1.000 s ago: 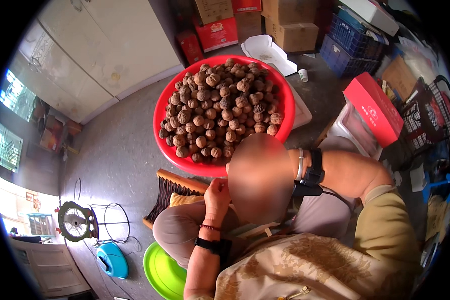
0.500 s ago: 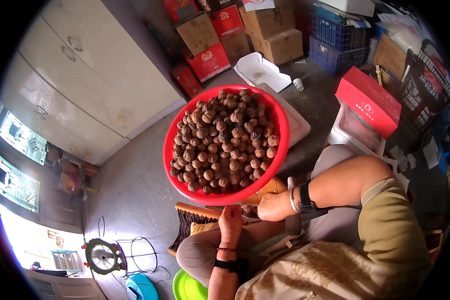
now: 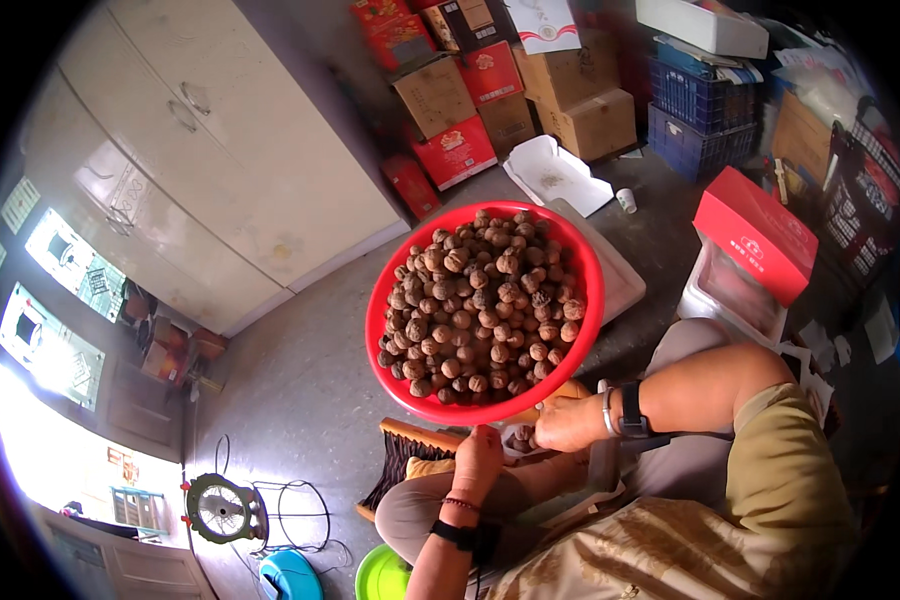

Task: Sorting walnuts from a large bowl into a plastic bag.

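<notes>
A large red basin [image 3: 377, 335] heaped with brown walnuts [image 3: 485, 300] stands in front of me. My left hand [image 3: 479, 462] is closed just below its near rim; what the fingers hold, if anything, is hidden. My right hand [image 3: 567, 423] is bent downward to the right, fingers curled and mostly out of sight. Between the two hands a few walnuts [image 3: 521, 437] show low over my lap, close to the right hand's fingers. I cannot make out what the right hand grips.
A wooden stool with dark woven strips [image 3: 395, 475] is left of my knee, near a green round lid [image 3: 383, 573]. A fan [image 3: 219, 508] stands farther left. Cardboard boxes [image 3: 597, 122] and a white tray [image 3: 557, 175] lie beyond; a red box [image 3: 755, 235] is at right.
The whole view has shifted, so the basin and room appear farther right and lower. My left hand has come up closer to the basin's near rim; the right hand keeps nearly the same pose.
</notes>
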A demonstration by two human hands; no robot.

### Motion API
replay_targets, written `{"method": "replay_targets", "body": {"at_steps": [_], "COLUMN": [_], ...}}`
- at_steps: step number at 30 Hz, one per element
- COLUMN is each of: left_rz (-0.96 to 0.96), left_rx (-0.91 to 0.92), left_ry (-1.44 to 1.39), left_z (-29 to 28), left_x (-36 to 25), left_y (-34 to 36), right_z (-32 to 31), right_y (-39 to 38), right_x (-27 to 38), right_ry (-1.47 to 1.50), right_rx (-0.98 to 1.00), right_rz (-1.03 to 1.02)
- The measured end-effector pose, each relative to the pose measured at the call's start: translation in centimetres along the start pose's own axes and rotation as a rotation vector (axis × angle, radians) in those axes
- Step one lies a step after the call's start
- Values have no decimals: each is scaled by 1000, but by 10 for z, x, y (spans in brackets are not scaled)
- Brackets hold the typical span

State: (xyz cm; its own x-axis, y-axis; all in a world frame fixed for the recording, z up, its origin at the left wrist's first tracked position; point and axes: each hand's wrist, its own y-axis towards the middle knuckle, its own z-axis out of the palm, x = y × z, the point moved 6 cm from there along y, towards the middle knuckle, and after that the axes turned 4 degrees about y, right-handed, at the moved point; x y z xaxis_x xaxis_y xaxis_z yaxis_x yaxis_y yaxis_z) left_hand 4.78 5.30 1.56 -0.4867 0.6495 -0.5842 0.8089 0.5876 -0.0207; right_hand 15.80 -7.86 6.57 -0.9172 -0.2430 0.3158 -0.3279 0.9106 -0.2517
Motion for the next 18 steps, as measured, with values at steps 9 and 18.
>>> {"method": "replay_targets", "body": {"at_steps": [9,18], "left_rz": [191,124], "left_rx": [115,112], "left_ry": [-44,-39], "left_z": [34,36], "left_x": [-3,1], "left_y": [9,11], "right_z": [-83,-172], "right_y": [16,118], "right_x": [6,-5], "right_ry": [383,-173], "right_rx": [-356,-634], "right_rz": [-10,88]}}
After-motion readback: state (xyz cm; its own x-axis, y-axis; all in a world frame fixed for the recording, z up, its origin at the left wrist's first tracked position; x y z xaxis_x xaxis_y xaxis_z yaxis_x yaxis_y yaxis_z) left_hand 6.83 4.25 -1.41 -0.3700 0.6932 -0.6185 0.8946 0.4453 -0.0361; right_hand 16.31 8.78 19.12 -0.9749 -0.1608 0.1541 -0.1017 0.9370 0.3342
